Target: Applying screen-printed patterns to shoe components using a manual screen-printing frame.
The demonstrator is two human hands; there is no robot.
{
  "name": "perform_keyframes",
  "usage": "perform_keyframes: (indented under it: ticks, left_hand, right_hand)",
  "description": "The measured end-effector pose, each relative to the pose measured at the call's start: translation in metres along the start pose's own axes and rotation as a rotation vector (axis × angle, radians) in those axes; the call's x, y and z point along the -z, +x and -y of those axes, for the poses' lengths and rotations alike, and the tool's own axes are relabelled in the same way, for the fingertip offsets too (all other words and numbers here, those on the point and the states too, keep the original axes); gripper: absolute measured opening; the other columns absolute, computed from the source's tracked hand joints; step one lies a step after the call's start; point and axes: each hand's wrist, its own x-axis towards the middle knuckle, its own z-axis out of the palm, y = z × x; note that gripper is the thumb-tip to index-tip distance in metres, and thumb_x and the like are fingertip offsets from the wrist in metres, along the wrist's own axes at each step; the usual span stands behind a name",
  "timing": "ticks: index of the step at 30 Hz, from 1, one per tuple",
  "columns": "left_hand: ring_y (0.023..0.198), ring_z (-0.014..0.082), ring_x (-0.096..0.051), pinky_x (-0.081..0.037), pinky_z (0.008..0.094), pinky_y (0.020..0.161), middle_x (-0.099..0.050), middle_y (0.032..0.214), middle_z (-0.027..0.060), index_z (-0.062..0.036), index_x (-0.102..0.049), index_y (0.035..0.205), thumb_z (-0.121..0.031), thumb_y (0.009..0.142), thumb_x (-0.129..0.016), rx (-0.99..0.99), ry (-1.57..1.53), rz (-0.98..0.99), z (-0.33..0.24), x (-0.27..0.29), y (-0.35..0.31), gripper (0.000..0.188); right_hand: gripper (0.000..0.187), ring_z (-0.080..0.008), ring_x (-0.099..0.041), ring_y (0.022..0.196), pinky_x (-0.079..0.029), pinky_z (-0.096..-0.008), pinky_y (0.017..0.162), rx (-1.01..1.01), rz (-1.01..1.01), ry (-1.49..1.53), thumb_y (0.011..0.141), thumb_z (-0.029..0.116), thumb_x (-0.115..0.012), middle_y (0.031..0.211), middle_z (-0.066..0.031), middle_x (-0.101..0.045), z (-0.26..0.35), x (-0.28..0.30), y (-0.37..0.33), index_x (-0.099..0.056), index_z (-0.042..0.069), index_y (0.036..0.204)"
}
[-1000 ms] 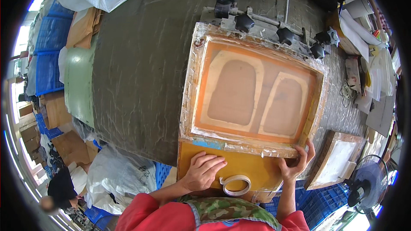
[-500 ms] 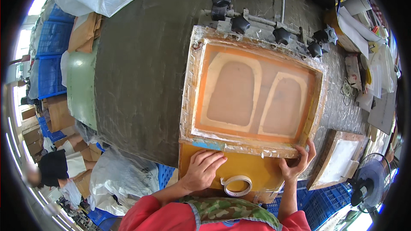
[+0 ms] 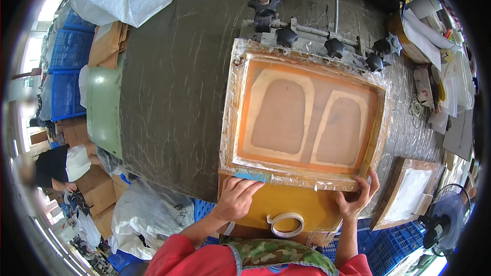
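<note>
A wooden screen printing frame [image 3: 317,180] lies in front of me, its orange-bordered mesh [image 3: 281,112] showing two pale, rounded outlines. Along the frame's near side, by a strip of blue tape, my left hand [image 3: 236,199] has its fingers bent together against the edge; its thumb is hidden. At the near right corner my right hand [image 3: 356,197] grips the frame, fingertips on the rim and thumb lower down. Between my hands, on a yellow-brown board [image 3: 276,202], rests a roll of pale tape [image 3: 287,224].
Black star-shaped knobs [image 3: 335,48] and a metal bar hold the frame's far side on the dark table [image 3: 169,97]. Right of it lean a smaller frame [image 3: 406,194] and a fan [image 3: 446,217]. Plastic bags and blue crates [image 3: 69,94] stand left; a person works beyond.
My left hand's fingers have shifted left and up against the frame's near edge. The right hand keeps its place at the corner. The whole view has shifted slightly.
</note>
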Motion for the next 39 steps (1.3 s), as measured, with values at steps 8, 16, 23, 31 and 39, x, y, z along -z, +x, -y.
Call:
perform_keyframes:
  ticks: [8, 16, 23, 31, 39]
  left_hand:
    - [0.094, 0.0235, -0.053, -0.039, 0.0371, 0.085, -0.062, 0.108, 0.0050, -0.0035, -0.064, 0.113, 0.001, 0.073, -0.060, 0.009, -0.003, -0.009, -0.002, 0.000, 0.001, 0.040]
    - [0.092, 0.0252, -0.053, -0.042, 0.0367, 0.083, -0.060, 0.104, 0.0082, -0.0031, -0.064, 0.110, 0.004, 0.075, -0.056, -0.008, -0.081, -0.259, 0.008, 0.001, -0.005, 0.037]
    - [0.102, 0.0247, -0.047, -0.042, 0.0365, 0.087, -0.041, 0.123, 0.0169, 0.0005, -0.056, 0.119, 0.000, 0.086, -0.049, 0.206, 0.026, -0.470, 0.014, -0.004, -0.010, 0.034]
    - [0.115, 0.0288, -0.046, -0.048, 0.0371, 0.092, -0.037, 0.130, 0.0202, 0.0001, -0.051, 0.124, -0.001, 0.091, -0.043, 0.262, -0.110, -0.416, 0.014, -0.003, -0.004, 0.034]
    - [0.121, 0.0287, -0.043, -0.036, 0.0401, 0.101, -0.037, 0.135, 0.0195, -0.0024, -0.047, 0.129, -0.011, 0.094, -0.047, 0.261, -0.135, -0.420, 0.017, -0.008, -0.007, 0.036]
  right_hand:
    - [0.050, -0.0392, -0.041, 0.126, -0.035, -0.0497, 0.103, 0.001, -0.002, 0.005, 0.056, 0.027, -0.075, 0.132, -0.0190, -0.043, -0.003, -0.002, -0.002, -0.060, 0.005, 0.097]
    - [0.049, -0.0356, -0.043, 0.125, -0.037, -0.0459, 0.102, 0.000, -0.019, 0.083, 0.057, 0.022, -0.076, 0.133, -0.0180, -0.042, 0.002, -0.005, 0.002, -0.061, 0.004, 0.101]
    - [0.048, -0.0357, -0.042, 0.125, -0.037, -0.0467, 0.103, 0.005, -0.025, 0.074, 0.057, 0.021, -0.076, 0.133, -0.0177, -0.043, 0.001, -0.004, 0.000, -0.062, 0.005, 0.100]
    - [0.048, -0.0371, -0.042, 0.126, -0.037, -0.0480, 0.102, 0.020, -0.010, 0.008, 0.056, 0.021, -0.077, 0.132, -0.0169, -0.044, 0.002, -0.001, 0.002, -0.062, 0.006, 0.099]
    - [0.050, -0.0387, -0.041, 0.126, -0.036, -0.0505, 0.104, -0.006, 0.000, 0.095, 0.059, 0.025, -0.080, 0.132, -0.0175, -0.044, -0.003, 0.000, 0.002, -0.061, 0.007, 0.102]
